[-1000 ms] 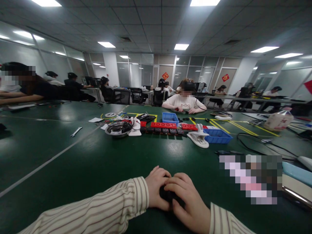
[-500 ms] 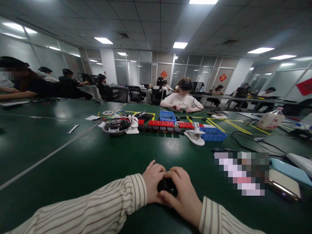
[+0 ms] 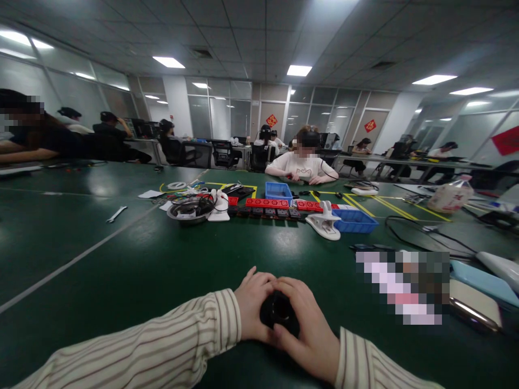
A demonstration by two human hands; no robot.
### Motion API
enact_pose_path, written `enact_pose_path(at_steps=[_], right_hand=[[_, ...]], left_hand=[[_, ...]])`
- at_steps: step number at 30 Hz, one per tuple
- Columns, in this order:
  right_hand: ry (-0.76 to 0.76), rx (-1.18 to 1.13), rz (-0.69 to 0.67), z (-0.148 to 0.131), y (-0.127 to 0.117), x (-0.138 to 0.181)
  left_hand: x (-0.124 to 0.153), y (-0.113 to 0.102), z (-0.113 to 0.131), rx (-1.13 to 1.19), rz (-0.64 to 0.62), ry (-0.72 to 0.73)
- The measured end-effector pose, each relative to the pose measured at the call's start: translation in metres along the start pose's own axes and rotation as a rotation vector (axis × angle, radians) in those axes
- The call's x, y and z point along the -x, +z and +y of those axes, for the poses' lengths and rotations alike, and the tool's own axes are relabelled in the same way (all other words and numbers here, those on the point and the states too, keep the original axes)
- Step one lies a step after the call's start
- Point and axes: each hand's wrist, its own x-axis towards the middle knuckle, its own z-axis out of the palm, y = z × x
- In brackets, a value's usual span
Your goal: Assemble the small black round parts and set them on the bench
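Observation:
Both of my hands meet low in the middle of the view, on the green table (image 3: 121,270). Between them is a small round black object (image 3: 279,313) whose kind I cannot make out. My left hand (image 3: 252,307) curls round its left side. My right hand (image 3: 305,324) wraps over it from the right, fingers closed on its top. Striped sleeves cover both forearms.
Further back stand a metal bowl of cables (image 3: 188,210), a row of red and black power strips (image 3: 275,207), two blue bins (image 3: 357,221), a white clamp (image 3: 323,222) and a wrench (image 3: 115,214). Phones and cables lie at right (image 3: 474,308). A person in white (image 3: 303,165) sits opposite; others sit around.
The black object shows more between my fingers than a second ago, when my hands covered it. The view has tilted slightly; my hands stay in place.

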Motion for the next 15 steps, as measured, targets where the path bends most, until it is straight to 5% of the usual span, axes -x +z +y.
enact_pose_path(at_steps=[7,15], right_hand=[[0.158,0.085,-0.026,0.0021,0.0056,-0.0024],[-0.075,-0.028,-0.093,-0.0026,-0.0034,-0.005]], left_hand=[[0.0,0.0043,-0.0024,-0.052,-0.019,-0.013],[-0.0022,0.0023,-0.0012,-0.066,-0.056,-0.005]])
